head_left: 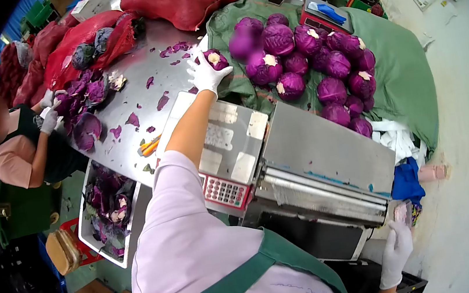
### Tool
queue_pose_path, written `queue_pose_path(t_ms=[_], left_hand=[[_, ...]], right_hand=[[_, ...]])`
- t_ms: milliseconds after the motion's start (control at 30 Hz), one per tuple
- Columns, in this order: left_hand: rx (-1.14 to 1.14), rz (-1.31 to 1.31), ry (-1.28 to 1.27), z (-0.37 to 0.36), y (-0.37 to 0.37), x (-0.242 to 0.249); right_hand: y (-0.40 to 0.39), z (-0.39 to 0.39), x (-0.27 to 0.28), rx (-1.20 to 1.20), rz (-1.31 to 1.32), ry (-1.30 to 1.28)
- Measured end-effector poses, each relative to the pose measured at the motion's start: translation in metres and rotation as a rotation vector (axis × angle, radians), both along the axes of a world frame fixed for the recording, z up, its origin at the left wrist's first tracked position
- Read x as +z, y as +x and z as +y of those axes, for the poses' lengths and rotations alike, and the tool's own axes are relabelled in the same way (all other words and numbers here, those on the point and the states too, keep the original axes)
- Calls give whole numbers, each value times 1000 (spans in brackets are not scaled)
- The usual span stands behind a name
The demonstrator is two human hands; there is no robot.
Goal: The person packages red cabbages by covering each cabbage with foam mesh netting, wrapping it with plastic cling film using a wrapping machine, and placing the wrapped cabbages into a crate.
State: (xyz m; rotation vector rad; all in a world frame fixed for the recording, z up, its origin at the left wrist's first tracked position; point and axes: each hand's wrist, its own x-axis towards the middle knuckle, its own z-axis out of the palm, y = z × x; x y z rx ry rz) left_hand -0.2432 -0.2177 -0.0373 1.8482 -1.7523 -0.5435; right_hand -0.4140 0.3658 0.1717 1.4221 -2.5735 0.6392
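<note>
My left hand (208, 75), in a white glove, has its fingers spread around a red cabbage (216, 60) with its pale cut stem showing. The cabbage is at the edge of a green cloth (399, 56), behind the weighing scale (219, 139). Many more trimmed red cabbages (333, 90) are piled on that cloth to the right. At the lower right, my right hand (397, 252), also gloved, has its fingers closed at the bottom of a small clear plastic box (403, 212) with something pale inside. Its exact grip is partly hidden.
A wrapping machine (328, 146) stands before me. Loose leaves and an orange-handled knife (151, 147) lie on the metal table (165, 35). A co-worker (26, 145) handles cabbage leaves at left, above a white bin (135, 240) of trimmings. Red mesh sacks (178, 1) lie at the back.
</note>
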Motion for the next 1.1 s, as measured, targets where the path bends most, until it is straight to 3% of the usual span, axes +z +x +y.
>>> queue_pose_path(t_ms=[100, 267, 300, 333, 367, 400, 433, 500, 533, 567, 633, 767, 867, 900, 1100], left_hand=[[54, -64, -20, -19, -15, -12], [5, 185, -15, -62, 5, -23], [78, 346, -53, -92, 14, -62], [111, 699, 67, -100, 20, -68], [139, 1052, 189, -90, 26, -45], [146, 1163, 302, -72, 31, -23], [153, 1165, 291, -57, 39, -11], [-238, 940, -92, -30, 54, 6], [-296, 705, -183, -2, 63, 26], [-390, 741, -288, 32, 68, 51], [-420, 446, -406, 84, 84, 69], [-473, 236, -398, 173, 105, 85], [-464, 186, -372, 207, 109, 65], [-439, 48, -365, 218, 110, 59], [-501, 98, -382, 226, 123, 42]], right_hand=[[-9, -4, 0, -49, -11, 91], [-22, -19, -9, -42, -79, 139], [-25, -22, -13, -16, -69, 141], [-28, -25, -15, 13, -55, 141], [-30, -27, -17, 25, -59, 131], [-32, -29, -18, 62, -37, 141], [-34, -29, -17, 100, -10, 149], [-37, -28, -14, 133, 8, 158], [-38, -29, -12, 147, 25, 138], [-38, -29, -10, 160, 42, 118], [-39, -25, -12, 181, 25, 113], [-42, -16, -16, 233, -63, 79], [-50, -2, -19, 269, -52, 66], [-52, 2, -20, 284, -35, 63], [-72, 29, -13, 318, 9, 18]])
